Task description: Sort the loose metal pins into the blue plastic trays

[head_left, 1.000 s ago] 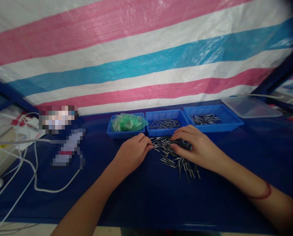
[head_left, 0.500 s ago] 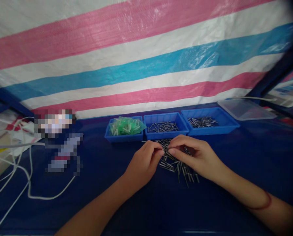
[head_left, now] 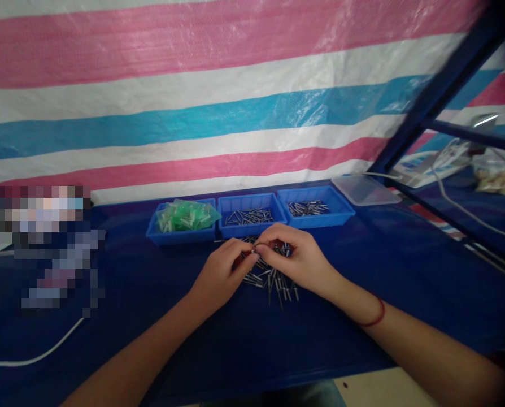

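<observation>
My left hand (head_left: 222, 268) is closed in a pinch, thumb against forefinger, just left of my right hand (head_left: 297, 257), which is pinched too. Their fingertips meet over a loose pile of pop rivets (head_left: 278, 282) on the blue table. A small silvery piece, seemingly a pop rivet (head_left: 255, 250), sits between the fingertips and is mostly hidden by them. Part of the pile is covered by the hands. Behind it stand three blue trays in a row: the left tray (head_left: 184, 237) holds green bags, while the middle tray (head_left: 252, 230) and right tray (head_left: 320, 220) hold loose rivets.
A clear plastic lid (head_left: 365, 191) lies right of the trays. White cable (head_left: 61, 345) runs over the left of the table, near a blurred-out patch. A striped sheet (head_left: 218, 124) hangs behind, and a dark blue frame post (head_left: 439, 90) slants up at the right.
The view has turned to the right, so the trays and pile appear further left. My two hands have drawn together until their fingertips meet; a small gap was between them before.
</observation>
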`<state>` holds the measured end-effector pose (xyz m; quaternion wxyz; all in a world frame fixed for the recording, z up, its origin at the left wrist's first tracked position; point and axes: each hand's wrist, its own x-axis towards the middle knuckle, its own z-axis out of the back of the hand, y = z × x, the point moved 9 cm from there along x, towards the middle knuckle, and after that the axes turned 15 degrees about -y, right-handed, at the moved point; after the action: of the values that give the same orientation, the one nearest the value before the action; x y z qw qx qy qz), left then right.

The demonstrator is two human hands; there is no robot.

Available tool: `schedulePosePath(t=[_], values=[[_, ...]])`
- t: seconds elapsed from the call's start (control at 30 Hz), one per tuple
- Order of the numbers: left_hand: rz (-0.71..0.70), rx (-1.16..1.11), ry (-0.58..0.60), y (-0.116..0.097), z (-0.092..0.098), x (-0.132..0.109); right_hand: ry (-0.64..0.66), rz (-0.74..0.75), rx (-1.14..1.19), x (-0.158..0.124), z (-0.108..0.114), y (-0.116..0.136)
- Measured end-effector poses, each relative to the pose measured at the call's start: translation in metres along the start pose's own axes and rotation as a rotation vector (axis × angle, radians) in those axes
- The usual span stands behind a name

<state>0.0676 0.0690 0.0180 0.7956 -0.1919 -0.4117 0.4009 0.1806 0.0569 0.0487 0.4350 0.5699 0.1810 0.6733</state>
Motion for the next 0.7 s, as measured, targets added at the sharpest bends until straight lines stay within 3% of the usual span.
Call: schedulePosePath(t=[0.27,0.4,0.5,0.63,0.7], values=[[-0.034,0.034,-0.116,-0.006,0.017,0.009,0.09,0.159,-0.01,0.006,0.003,0.006],[-0.067,0.101,-0.092,-0.009,0.019,0.008,0.106,0.271,-0.114,0.009,0.007,0.005],[-0.18,0.206,-0.012,-0.014,0.015,0.005,-0.043,0.312,-0.335,0.023,0.036,-0.004],[-0.377,0.319,0.134,-0.02,0.002,0.0,-0.344,0.281,-0.742,0.045,0.102,-0.027],[-0.416,0.333,0.182,-0.02,-0.002,-0.001,-0.382,0.226,-0.885,0.05,0.126,-0.044]])
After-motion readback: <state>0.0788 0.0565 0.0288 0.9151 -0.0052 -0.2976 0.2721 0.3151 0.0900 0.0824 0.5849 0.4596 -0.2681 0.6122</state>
